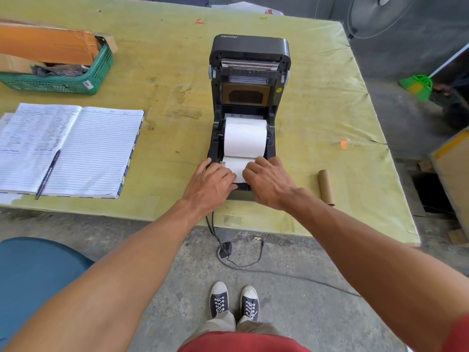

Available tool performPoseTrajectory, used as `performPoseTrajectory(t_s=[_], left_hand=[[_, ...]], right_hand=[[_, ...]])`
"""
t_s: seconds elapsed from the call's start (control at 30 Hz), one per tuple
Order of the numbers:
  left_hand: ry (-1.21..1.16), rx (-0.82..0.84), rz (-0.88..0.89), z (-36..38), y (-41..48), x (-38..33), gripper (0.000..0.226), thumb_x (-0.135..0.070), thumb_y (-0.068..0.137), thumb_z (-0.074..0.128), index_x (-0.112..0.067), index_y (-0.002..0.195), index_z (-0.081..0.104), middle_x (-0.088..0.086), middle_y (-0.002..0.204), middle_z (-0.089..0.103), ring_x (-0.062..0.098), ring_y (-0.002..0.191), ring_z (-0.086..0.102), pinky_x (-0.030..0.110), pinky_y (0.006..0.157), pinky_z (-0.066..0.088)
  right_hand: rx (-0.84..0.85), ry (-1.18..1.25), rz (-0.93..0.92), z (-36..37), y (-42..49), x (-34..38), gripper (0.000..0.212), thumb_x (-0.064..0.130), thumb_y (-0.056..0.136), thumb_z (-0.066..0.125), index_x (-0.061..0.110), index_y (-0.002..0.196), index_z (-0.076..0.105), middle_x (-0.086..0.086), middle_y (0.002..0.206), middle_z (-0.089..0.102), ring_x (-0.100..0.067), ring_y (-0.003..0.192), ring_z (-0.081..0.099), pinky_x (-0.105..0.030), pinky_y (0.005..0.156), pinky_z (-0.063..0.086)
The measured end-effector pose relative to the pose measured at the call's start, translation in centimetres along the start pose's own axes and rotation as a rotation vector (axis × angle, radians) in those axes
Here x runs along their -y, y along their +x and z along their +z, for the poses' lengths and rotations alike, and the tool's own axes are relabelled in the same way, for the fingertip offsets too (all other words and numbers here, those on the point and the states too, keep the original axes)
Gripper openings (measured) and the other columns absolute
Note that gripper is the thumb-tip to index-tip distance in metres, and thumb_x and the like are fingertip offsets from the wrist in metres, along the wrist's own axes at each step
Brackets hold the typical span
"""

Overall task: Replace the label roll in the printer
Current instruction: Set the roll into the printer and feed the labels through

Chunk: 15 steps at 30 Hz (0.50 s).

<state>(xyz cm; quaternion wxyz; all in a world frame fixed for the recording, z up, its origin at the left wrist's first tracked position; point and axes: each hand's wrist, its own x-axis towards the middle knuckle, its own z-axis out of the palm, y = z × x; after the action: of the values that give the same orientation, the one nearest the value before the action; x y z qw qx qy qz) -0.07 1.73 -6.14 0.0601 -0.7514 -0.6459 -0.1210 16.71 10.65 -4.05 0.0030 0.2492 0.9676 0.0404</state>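
A black label printer (250, 50) stands on the green table with its lid raised. A full white label roll (245, 137) sits in its bay. The roll's loose end (237, 165) is drawn toward me over the front of the printer. My left hand (210, 185) and my right hand (266, 182) lie on either side of that strip, with their fingers curled down on its edges at the printer's front. An empty brown cardboard core (326, 187) lies on the table to the right of the printer.
An open lined notebook (83, 148) with a pen (47, 175) lies at the left. A green basket (76, 80) holding cardboard sits at the far left. The printer's cable and adapter (225, 249) hang over the table's near edge. A fan (375, 16) stands at the far right.
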Motion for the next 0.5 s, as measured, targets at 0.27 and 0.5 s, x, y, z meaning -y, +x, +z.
performPoseTrajectory(t_s=[0.27, 0.5], left_hand=[[-0.026, -0.064, 0.116, 0.0, -1.0, -0.3, 0.014, 0.001, 0.085, 0.066, -0.009, 0.092, 0.072, 0.004, 0.084, 0.072, 0.023, 0.076, 0.064, 0.039, 0.082, 0.051], [-0.066, -0.039, 0.123, 0.1, -2.5, -1.0, 0.012, 0.002, 0.082, 0.068, -0.008, 0.088, 0.07, 0.005, 0.08, 0.069, 0.023, 0.071, 0.061, 0.036, 0.064, 0.051]], right_hand=[[-0.007, 0.009, -0.054, 0.1, -1.6, 0.5, 0.011, 0.014, 0.09, 0.048, 0.015, 0.095, 0.057, 0.001, 0.093, 0.059, -0.021, 0.085, 0.047, -0.033, 0.075, 0.031], [0.035, 0.07, -0.044, 0.6, -3.0, 1.1, 0.041, 0.046, 0.092, 0.05, 0.014, 0.118, 0.054, -0.006, 0.122, 0.058, -0.026, 0.105, 0.051, -0.044, 0.09, 0.041]])
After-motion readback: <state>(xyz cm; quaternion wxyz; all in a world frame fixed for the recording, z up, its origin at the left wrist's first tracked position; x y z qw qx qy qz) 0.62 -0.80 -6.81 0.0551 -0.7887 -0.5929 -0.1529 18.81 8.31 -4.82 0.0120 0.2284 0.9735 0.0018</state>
